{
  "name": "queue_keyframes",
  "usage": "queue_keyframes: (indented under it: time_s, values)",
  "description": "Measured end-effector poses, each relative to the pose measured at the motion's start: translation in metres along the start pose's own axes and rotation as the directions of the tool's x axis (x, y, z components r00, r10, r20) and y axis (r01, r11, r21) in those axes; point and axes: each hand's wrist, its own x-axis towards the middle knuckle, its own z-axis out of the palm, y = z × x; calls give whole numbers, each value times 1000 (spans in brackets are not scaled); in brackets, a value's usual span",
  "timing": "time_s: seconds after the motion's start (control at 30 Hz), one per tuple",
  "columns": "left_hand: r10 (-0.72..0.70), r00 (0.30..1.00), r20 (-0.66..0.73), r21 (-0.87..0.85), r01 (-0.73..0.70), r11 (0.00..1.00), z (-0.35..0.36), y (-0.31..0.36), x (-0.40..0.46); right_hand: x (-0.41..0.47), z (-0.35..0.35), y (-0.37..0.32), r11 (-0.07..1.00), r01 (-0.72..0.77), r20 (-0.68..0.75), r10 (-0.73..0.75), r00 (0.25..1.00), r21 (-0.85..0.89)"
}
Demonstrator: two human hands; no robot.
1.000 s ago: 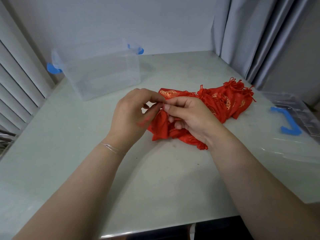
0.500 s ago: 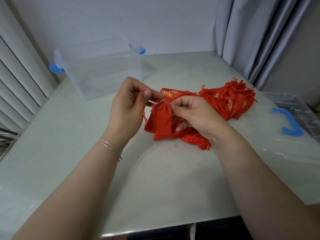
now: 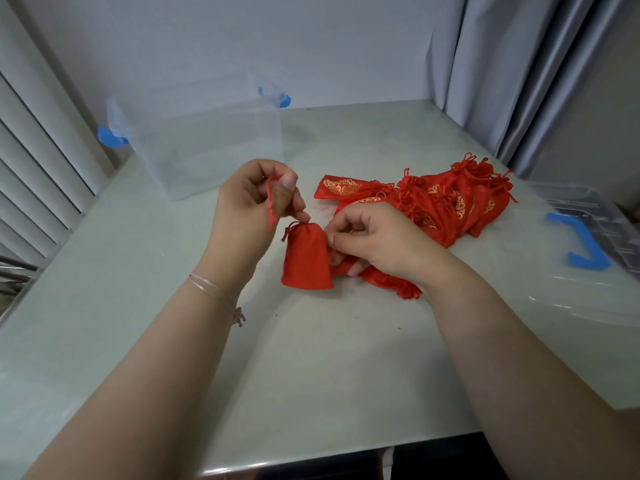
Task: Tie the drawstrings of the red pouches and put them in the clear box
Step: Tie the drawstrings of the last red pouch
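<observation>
A small red pouch (image 3: 306,258) hangs upright just above the table, its mouth gathered tight. My left hand (image 3: 249,199) pinches its red drawstring (image 3: 270,202), which loops over my fingers and runs down to the pouch's neck. My right hand (image 3: 370,240) pinches the pouch's upper right side. A heap of several red pouches with gold print (image 3: 446,199) lies behind and to the right of my right hand. The clear box (image 3: 207,133) with blue handles stands at the back left, with nothing visible inside it.
The clear lid (image 3: 588,258) with a blue clip lies at the table's right edge. Grey curtains (image 3: 519,71) hang at the back right and white slats (image 3: 34,168) line the left. The pale table (image 3: 311,358) ends near my forearms.
The pouch's mouth has been drawn tight. My left hand has pulled the drawstring up and to the left, and the pouch now hangs clear of the heap.
</observation>
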Motion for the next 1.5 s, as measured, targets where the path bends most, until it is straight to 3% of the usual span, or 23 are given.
queue_keyframes:
  time_s: [0.07, 0.17, 0.23, 0.47, 0.63, 0.7, 0.8, 0.93, 1.1, 1.23, 1.3, 1.37, 1.43, 1.5]
  values:
    - [-180, 983, 33, 31, 179, 983, -3, -3, 4, 1, 2, 2, 1000, 4, -65, -3, 998, 16]
    - [-441, 892, 99, 41, 439, 898, -3, -9, 5, 3, 8, 2, 999, 24, -99, -28, 995, -37]
    - [-518, 843, 141, 22, 521, 853, -2, -13, 5, 3, 11, 1, 996, 34, -104, -43, 994, -88]
    - [-527, 800, 285, -35, 559, 829, -7, -12, 6, 3, 13, -1, 984, 76, -179, -105, 978, -162]
    - [-500, 796, 342, -207, 583, 786, -14, -11, 9, 5, 12, 1, 993, 56, -238, -79, 968, -105]
    - [-481, 813, 327, -300, 572, 763, -14, -9, 10, 7, 11, 2, 995, 54, -247, -72, 966, -79]
    - [-506, 840, 196, -397, 540, 742, -9, -8, 9, 8, 12, 3, 997, 78, -222, -79, 972, -14]
    - [-567, 819, 87, -332, 560, 759, -8, -14, 10, 8, 14, 4, 987, 146, -200, -132, 971, 59]
    - [-601, 764, 234, -141, 638, 757, -15, -19, 12, 6, 14, 0, 959, 245, -209, -212, 955, 146]
    - [-528, 794, 301, -210, 595, 776, -12, -15, 10, 4, 15, -1, 958, 267, -218, -240, 946, 106]
    - [-375, 898, 229, -365, 437, 822, -10, -12, 10, 5, 15, 0, 967, 255, -246, -242, 938, 21]
    - [-164, 983, 88, -439, 186, 879, -9, -11, 9, 4, 14, 0, 977, 209, -253, -212, 944, -39]
    - [-69, 998, 9, -365, 68, 928, -8, -8, 8, 4, 14, -1, 982, 186, -247, -187, 951, -27]
    - [-129, 992, -15, -234, 122, 965, -7, -7, 7, 5, 15, -1, 981, 194, -259, -192, 947, -15]
